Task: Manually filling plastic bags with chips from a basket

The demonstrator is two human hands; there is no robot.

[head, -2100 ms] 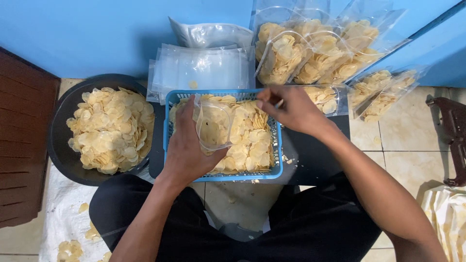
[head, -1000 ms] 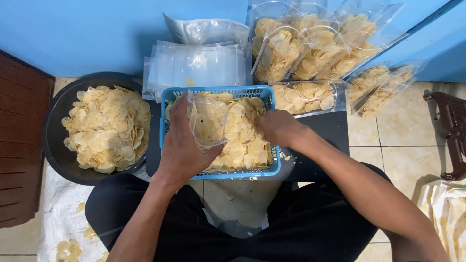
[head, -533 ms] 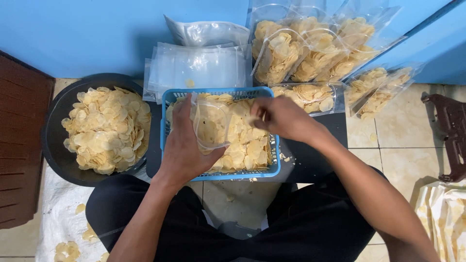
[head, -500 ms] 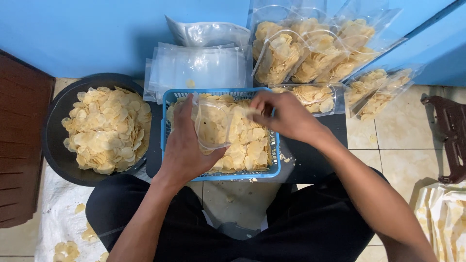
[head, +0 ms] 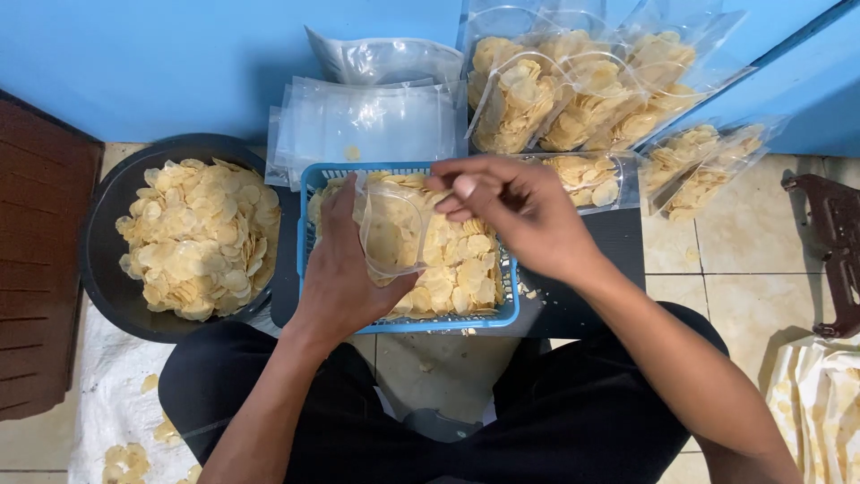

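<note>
A bright blue painted wall (head: 179, 63) runs along 12 o'clock above a pale tiled floor (head: 743, 260). At centre, a blue plastic slotted basket of pale yellow chips (head: 452, 260) sits on a black surface (head: 591, 269). The left hand (head: 345, 260) grips a small clear plastic bag (head: 390, 229) held open over the basket. The right hand (head: 511, 211), fingers bunched, pinches chips just beside the bag's mouth. A round black basin of chips (head: 107, 278) lies at 9 o'clock.

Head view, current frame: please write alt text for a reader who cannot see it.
A seated person's left hand holds an open clear plastic bag over a blue basket of pale chips, while the right hand hovers at the bag's mouth. A black bowl of chips sits left; filled bags lean behind.
</note>
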